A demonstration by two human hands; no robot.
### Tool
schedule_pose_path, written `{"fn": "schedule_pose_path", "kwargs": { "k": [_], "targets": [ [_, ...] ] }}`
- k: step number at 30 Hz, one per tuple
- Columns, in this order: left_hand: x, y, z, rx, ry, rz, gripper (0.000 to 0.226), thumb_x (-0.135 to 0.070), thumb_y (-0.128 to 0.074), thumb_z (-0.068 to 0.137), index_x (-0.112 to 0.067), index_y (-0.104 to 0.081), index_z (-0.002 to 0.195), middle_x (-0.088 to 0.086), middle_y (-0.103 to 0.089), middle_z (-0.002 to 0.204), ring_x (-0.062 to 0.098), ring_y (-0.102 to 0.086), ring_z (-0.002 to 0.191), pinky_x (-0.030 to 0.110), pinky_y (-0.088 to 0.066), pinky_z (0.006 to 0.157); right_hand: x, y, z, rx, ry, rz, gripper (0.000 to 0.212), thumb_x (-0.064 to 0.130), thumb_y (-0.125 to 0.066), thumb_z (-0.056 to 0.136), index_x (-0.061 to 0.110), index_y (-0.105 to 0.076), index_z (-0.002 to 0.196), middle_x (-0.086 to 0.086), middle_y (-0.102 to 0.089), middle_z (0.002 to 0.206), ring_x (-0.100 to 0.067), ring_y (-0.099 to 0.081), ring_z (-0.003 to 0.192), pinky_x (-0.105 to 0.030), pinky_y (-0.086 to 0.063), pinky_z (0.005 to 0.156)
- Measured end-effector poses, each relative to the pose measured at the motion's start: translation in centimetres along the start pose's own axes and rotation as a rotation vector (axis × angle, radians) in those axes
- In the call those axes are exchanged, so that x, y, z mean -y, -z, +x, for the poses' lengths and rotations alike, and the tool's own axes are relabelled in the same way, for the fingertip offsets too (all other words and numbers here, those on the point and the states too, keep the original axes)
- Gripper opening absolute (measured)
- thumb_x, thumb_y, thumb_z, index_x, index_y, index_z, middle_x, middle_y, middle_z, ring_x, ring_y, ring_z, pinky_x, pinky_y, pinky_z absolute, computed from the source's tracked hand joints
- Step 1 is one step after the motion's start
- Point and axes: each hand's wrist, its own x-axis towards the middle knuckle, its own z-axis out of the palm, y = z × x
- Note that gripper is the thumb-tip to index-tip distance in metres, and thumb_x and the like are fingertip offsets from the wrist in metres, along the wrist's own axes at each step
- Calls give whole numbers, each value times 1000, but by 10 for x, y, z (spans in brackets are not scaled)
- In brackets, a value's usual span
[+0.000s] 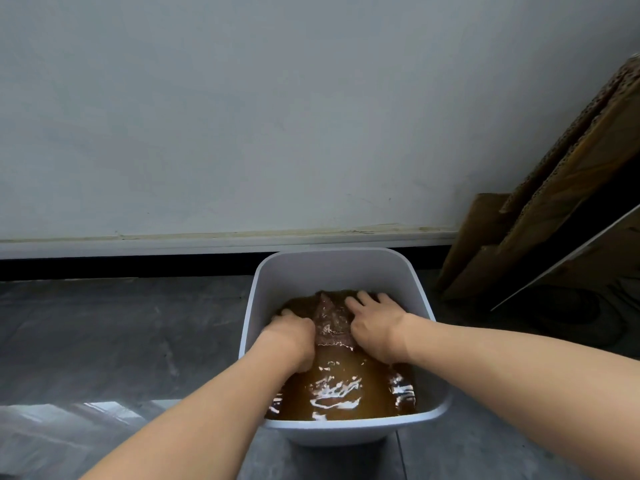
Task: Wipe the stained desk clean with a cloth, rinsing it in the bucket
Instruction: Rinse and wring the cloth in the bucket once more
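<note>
Left hand (291, 336) is curling its fingers down into the brown water (349, 389) at the left edge of the cloth (332, 318). It is seemingly gripping that edge, though the fingertips are hiding under the surface. Right hand (375, 323) is lying on the cloth's right side with fingers fairly straight and spread, pressing rather than clutching; its thumb is not showing. The cloth, dark and sodden, is sitting between the two hands in the far half of the white bucket (304, 271), partly breaking the surface. The bucket is standing on the grey floor (104, 341) near the wall (242, 116), with cardboard sheets (554, 202) leaning at the right. The desk is not appearing in view.

Judging by this, the rinsing step is in hand: the cloth is being worked in water that is already looking heavily stained. The next move is likely calling for gathering the cloth in both hands, lifting it above the bucket and wringing it firmly, so that it is not dripping on the way to the desk. Given the murky water, it may not be coming out very clean.

No brand, label or readable writing is showing anywhere.
</note>
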Motion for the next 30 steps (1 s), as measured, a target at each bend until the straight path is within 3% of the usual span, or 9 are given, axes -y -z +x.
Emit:
{"fn": "schedule_pose_path", "kwargs": {
  "k": [3,7,11,15,18,21,23,26,30],
  "targets": [
    [-3,-6,5,-110,-53,130,46,-25,-58,95,-10,-50,138,17,-30,144,38,-35,132,45,-39,110,-3,-1,2,-100,112,34,35,20,-52,100,11,-58,134,-14,-37,148,-33,-37,135,-46,-37,110],
    [-3,-9,16,-274,-216,32,60,-13,-65,87,-16,-38,141,10,-39,139,33,-44,126,44,-44,104,-2,1,3,-158,135,199,34,12,-51,100,7,-52,133,-15,-56,129,-33,-60,115,-40,-50,91],
    [0,-5,21,-210,-290,-44,39,-6,-56,91,-17,-55,129,10,-64,123,30,-62,112,40,-51,95,-2,0,4,-70,110,173,34,18,-46,103,14,-49,137,-12,-61,128,-32,-61,114,-41,-51,87],
    [0,-9,22,-105,-195,56,27,-7,-53,93,-10,-63,118,12,-65,119,30,-64,109,34,-53,90,2,-4,4,39,40,130,29,12,-43,103,8,-60,128,-12,-61,130,-30,-61,115,-38,-51,86],
    [-1,-10,20,-35,-168,72,32,-18,-60,93,-8,-60,124,11,-60,121,29,-61,108,34,-53,88,7,-8,8,95,-13,59,38,18,-50,102,11,-52,139,-15,-47,145,-33,-50,128,-42,-47,98],
    [-1,-15,25,-26,-208,-3,42,-24,-64,90,-10,-57,128,10,-53,130,28,-57,116,33,-49,99,9,-10,12,108,1,-16,61,27,-55,98,16,-32,154,-18,-5,164,-40,-14,148,-54,-26,116],
    [-2,-19,27,-6,-209,-114,58,-16,-63,91,-8,-40,143,14,-50,138,29,-53,124,33,-45,105,10,-9,11,129,82,49,63,22,-53,100,12,-27,156,-17,-1,166,-38,-9,151,-53,-23,119],
    [-7,-19,25,101,-194,-127,87,-5,-59,91,-9,-2,157,20,-44,146,34,-47,133,38,-42,108,13,-10,14,181,168,154,58,14,-50,101,3,-29,153,-19,-29,159,-34,-32,145,-42,-32,116],
    [-10,-20,25,206,-188,-62,57,-3,-56,92,-6,-38,146,17,-53,142,32,-52,128,36,-45,105,24,-10,20,296,192,173,39,9,-46,102,-4,-48,139,-22,-51,143,-35,-52,128,-40,-44,107]
  ]
}}
